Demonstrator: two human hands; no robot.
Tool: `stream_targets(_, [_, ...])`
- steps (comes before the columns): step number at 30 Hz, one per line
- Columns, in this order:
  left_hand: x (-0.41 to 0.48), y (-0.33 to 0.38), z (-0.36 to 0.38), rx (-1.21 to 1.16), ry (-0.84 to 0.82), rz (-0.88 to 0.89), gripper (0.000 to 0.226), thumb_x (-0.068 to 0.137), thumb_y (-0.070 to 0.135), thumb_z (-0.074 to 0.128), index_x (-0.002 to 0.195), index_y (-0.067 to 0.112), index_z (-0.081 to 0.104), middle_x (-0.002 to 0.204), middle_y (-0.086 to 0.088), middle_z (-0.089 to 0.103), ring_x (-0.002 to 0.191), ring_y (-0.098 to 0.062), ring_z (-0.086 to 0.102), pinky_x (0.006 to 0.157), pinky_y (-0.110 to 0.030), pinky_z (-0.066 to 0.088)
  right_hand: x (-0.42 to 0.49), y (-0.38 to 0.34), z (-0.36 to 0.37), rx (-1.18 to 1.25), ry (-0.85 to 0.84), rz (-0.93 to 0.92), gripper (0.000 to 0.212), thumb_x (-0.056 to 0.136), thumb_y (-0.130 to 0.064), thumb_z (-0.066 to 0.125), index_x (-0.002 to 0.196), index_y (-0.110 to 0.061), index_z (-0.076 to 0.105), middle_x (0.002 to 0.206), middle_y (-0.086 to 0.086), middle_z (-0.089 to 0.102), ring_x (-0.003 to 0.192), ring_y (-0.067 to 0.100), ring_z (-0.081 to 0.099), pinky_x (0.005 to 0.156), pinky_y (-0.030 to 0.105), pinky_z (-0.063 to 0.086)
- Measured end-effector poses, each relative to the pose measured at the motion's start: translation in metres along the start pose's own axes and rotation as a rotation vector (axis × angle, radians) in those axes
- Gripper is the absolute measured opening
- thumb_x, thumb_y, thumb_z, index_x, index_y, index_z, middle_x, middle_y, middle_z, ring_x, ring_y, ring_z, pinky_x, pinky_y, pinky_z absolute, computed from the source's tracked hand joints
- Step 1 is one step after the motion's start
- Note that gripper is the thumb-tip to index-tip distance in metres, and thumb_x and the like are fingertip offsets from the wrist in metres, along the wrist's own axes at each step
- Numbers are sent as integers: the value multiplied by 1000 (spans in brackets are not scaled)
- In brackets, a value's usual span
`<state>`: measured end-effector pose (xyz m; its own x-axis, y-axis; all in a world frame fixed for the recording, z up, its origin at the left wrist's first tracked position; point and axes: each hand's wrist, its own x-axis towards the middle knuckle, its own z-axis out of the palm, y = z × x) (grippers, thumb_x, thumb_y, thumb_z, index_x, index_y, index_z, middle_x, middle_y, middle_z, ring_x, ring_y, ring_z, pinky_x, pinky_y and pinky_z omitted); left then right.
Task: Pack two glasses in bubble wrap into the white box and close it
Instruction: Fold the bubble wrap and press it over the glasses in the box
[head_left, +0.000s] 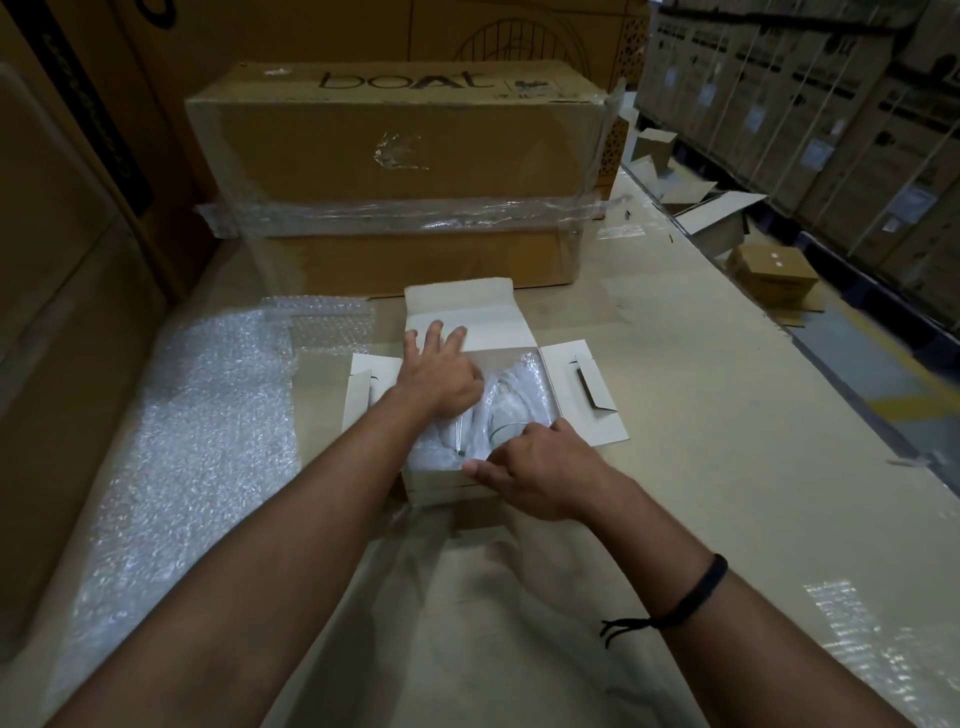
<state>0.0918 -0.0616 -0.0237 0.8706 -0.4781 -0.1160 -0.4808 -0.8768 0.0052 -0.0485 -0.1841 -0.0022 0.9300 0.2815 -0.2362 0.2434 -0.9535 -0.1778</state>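
While left hand (441, 374) lies straight-fingered on stiff far flap, white box (602, 421) sits open on cardboard-covered table (727, 493); glasses (506, 413) inside, swathed in crinkly bubble wrap; right hand (540, 473) curled at near rim, grip unclear; loose bubble sheet (208, 415) left of box.

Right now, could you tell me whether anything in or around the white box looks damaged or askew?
Nothing stands out: the bubble-wrapped glasses lie inside the white box, whose open flaps look intact.
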Motion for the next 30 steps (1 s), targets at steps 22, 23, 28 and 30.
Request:
stream_targets(22, [-73,-9,-10,287,-235,-134,59,79,64,60,126,28,59,160,-3,17,147,-35,-2,109,-65,-14,43,52,-28,-401,-205,129,54,83,-49,64,127,-19,58,161,-2,20,150,29,-5,108,69,-10])
stream_targets(23, [-72,-9,-10,295,-234,-133,61,79,66,60,127,28,59,160,-3,18,147,-35,-2,109,-65,-15,44,51,-28,-420,-207,123,55,83,-51,64,126,-18,59,160,-1,21,150,30,-4,108,70,-10])
stream_targets(28, [-79,-16,-19,234,-176,-90,66,77,72,56,120,23,63,156,-2,30,147,-31,8,109,-63,-11,40,55,-34,-454,-228,100,57,85,-60,58,129,-24,58,162,-2,18,150,28,-6,105,72,-12])
stream_targets(30, [-82,-22,-21,171,-143,-92,60,79,73,53,110,24,69,148,1,43,146,-25,15,110,-61,-10,35,60,-35,-426,-197,103,62,85,-66,53,132,-27,57,162,-4,15,150,25,-7,106,70,-13])
